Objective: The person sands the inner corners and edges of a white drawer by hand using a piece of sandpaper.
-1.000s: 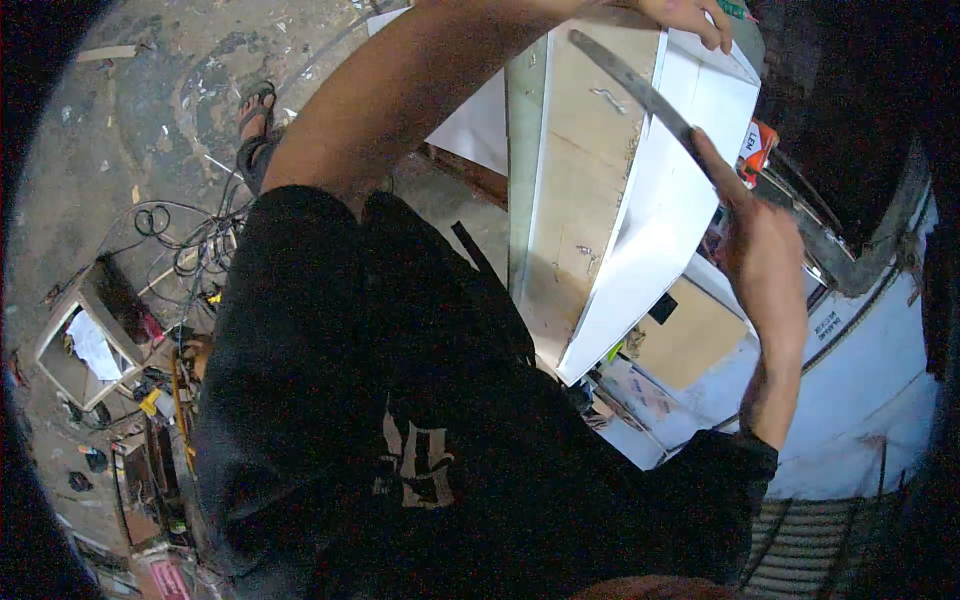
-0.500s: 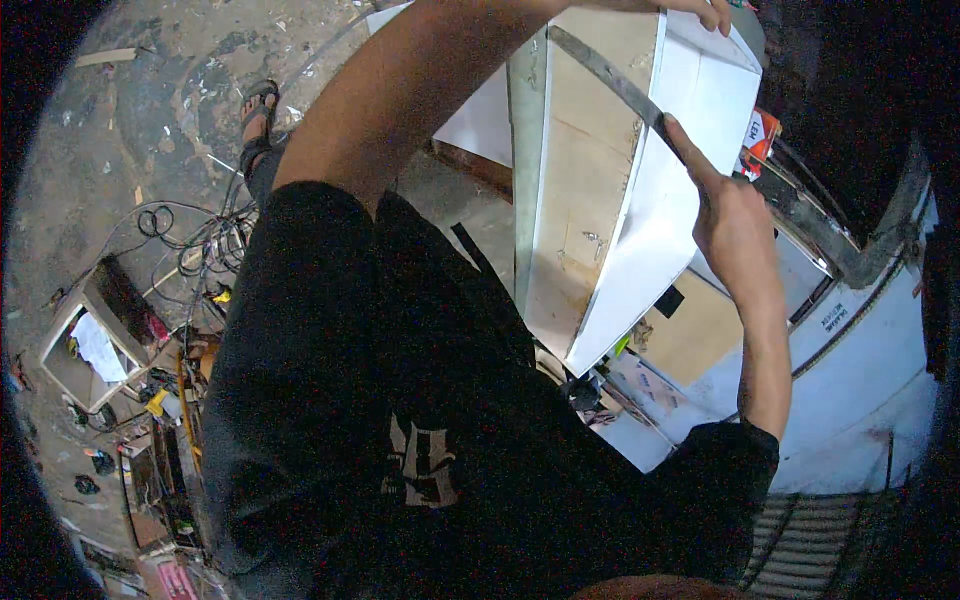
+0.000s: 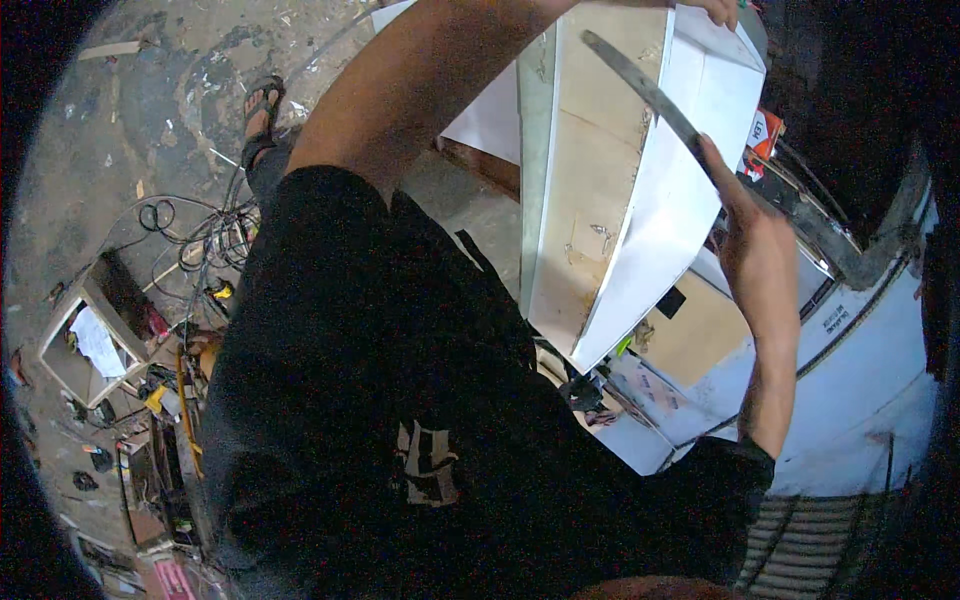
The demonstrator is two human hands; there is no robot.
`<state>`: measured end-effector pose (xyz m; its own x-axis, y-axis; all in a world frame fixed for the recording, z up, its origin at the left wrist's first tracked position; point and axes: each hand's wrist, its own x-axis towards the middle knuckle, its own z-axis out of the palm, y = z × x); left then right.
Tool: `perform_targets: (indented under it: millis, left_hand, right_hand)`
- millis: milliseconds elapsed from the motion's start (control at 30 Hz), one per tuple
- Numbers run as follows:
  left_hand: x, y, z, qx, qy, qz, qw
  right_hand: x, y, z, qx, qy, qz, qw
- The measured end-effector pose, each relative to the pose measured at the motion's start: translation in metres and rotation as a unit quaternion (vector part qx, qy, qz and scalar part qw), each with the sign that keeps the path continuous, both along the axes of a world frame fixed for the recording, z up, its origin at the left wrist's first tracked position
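My right hand (image 3: 757, 245) is closed round the near end of a long, flat grey blade (image 3: 650, 92), its index finger stretched along the back. The grip end is hidden in the hand. The blade lies slantwise over a box-like piece with white sides (image 3: 668, 200) and a beige, worn inner face (image 3: 590, 170), crossing the white edge between them. At the top rim, the fingers of my left hand (image 3: 712, 10) curl over the far end of this piece; the rest of that hand is cut off by the frame. My left arm reaches across above it.
Left on the stained floor are a tangle of black cables (image 3: 205, 235) and an open box frame (image 3: 90, 345) with white paper inside. Further boards, a beige panel (image 3: 695, 330) and a pale blue surface (image 3: 860, 400) lie right. An orange-and-white package (image 3: 763, 135) sits beyond my right hand.
My right hand has drawn the blade back toward the right and slightly nearer, so its tip sits further right over the beige face. The left hand keeps its place on the piece's far end.
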<state>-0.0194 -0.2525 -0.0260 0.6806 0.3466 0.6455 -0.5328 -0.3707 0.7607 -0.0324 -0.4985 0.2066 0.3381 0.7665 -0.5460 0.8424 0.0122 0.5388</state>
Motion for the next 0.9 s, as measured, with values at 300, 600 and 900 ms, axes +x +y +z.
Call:
perform_targets:
  millis: [300,600,900]
  left_hand:
    - [0.008,0.006,-0.002,0.049,-0.031,0.01,0.998]
    - [0.001,0.009,-0.005,0.036,-0.038,0.002,0.999]
    - [0.007,-0.021,0.006,-0.043,-0.036,-0.02,0.998]
  right_hand:
    - [-0.013,-0.009,-0.006,-0.009,-0.031,0.02,0.999]
    - [-0.012,-0.02,-0.022,-0.022,-0.021,0.012,0.999]
    - [-0.003,-0.041,-0.029,-0.035,-0.032,-0.02,0.999]
